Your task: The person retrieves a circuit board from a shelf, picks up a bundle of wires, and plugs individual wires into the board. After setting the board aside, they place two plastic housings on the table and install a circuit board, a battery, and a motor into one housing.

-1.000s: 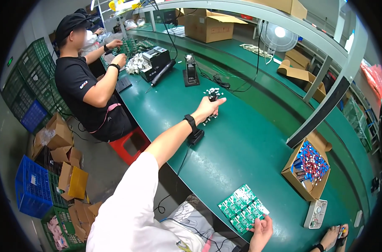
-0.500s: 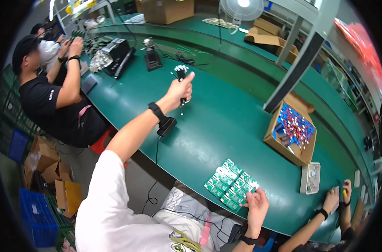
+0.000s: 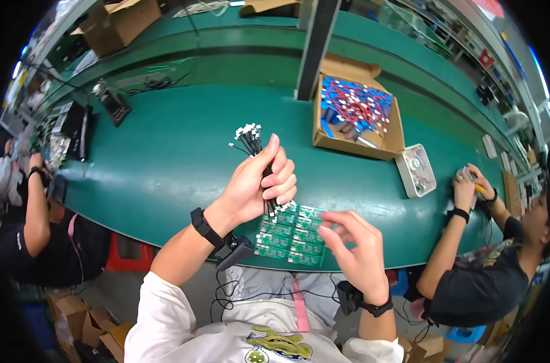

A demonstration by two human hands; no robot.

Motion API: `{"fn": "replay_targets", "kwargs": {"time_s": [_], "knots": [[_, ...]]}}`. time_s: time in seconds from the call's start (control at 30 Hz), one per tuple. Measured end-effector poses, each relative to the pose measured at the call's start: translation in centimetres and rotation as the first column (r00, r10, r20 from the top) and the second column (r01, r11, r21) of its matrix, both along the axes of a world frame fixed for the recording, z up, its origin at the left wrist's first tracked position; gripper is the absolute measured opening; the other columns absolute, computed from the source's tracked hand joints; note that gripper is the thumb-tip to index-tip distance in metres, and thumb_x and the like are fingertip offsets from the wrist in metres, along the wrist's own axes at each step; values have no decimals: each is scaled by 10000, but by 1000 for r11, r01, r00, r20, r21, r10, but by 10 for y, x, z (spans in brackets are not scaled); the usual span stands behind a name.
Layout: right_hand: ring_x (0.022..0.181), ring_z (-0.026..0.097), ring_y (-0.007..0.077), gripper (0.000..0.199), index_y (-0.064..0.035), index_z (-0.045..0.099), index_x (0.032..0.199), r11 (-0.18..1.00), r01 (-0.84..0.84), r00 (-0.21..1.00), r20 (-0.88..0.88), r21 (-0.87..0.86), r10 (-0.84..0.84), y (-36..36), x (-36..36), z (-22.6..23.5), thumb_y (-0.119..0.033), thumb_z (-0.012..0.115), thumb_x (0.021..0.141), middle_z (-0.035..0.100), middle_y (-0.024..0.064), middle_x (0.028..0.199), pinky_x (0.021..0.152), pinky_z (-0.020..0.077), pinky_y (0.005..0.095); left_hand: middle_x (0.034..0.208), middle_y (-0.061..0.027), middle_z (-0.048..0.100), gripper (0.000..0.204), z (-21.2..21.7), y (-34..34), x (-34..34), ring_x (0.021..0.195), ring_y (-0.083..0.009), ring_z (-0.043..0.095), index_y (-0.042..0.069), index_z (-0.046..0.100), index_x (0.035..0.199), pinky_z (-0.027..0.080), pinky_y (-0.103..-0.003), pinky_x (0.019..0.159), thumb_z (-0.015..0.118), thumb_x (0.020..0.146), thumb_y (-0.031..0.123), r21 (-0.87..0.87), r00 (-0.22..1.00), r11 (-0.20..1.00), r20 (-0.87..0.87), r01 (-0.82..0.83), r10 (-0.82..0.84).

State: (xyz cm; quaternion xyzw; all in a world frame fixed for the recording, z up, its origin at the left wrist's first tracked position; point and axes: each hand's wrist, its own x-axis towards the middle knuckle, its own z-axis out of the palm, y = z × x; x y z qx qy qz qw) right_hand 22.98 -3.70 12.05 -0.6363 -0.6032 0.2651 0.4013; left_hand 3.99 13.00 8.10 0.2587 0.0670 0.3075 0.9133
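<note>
My left hand point(image 3: 258, 181) is closed around a bundle of black cables point(image 3: 248, 140). White connectors stick out above the fist and below it, the lower ends hanging over the green circuit boards point(image 3: 306, 245). These boards lie flat in a panel near the table's front edge. Beside the panel's right side is my right hand point(image 3: 358, 245), fingers curved and apart, with nothing visible between thumb and forefinger. Whether its fingertips touch the boards I cannot tell.
On the green table point(image 3: 190, 145), an open cardboard box point(image 3: 363, 145) holds blue cells with red wires. A white tray point(image 3: 416, 171) stands right of it. A metal post point(image 3: 317, 48) rises behind. Co-workers sit at both sides; one person's hands point(image 3: 468, 187) work at the right.
The view has swung right. My left hand has brought the cable bundle back from farther over the table to above the boards. My right hand has let go of the panel's edge.
</note>
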Motion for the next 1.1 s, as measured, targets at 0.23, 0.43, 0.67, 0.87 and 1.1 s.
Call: {"fn": "replay_targets", "kwargs": {"time_s": [0.23,0.43,0.67,0.87,1.1], "knots": [[786,700,123,241,3,737,1164,974,-78,950,-312,-214,8,41,-12,1,-11,760,924,735,67,996,618,576,254,895,-118,663,488,-16,-3,11,1000,-318,695,11,637,1058,597,-435,947,404,1148,431,-20,993,997,-98,-74,71],[799,702,119,255,17,740,1152,990,-119,962,-255,-81,94,55,-20,-14,30,772,900,734,69,999,607,579,236,1184,-251,698,525,-21,-1,6,1332,-420,606,-81,612,1224,555,-494,1104,419,1145,401,-62,998,998,-48,-31,28],[797,704,126,257,38,743,1130,978,-201,974,-92,61,206,51,-22,-12,50,782,877,729,97,962,659,579,252,1290,-293,657,554,-23,-2,4,1335,-402,607,-113,553,1310,544,-501,1117,416,1145,397,-70,997,997,-74,20,-26],[759,686,140,234,36,746,1089,997,-29,1000,-2,71,29,31,-20,2,70,782,860,726,100,931,680,552,258,1395,-300,613,590,-21,-12,7,1350,-382,598,-130,515,1407,516,-497,1140,419,1146,391,255,992,967,-126,18,15],[709,649,141,206,41,744,1041,984,24,997,69,177,-36,19,-31,11,91,778,844,704,97,872,630,508,261,1507,-256,549,613,-24,-19,5,1338,-353,608,-89,489,1494,485,-459,1152,389,1149,407,546,989,833,-150,85,-3]]}}
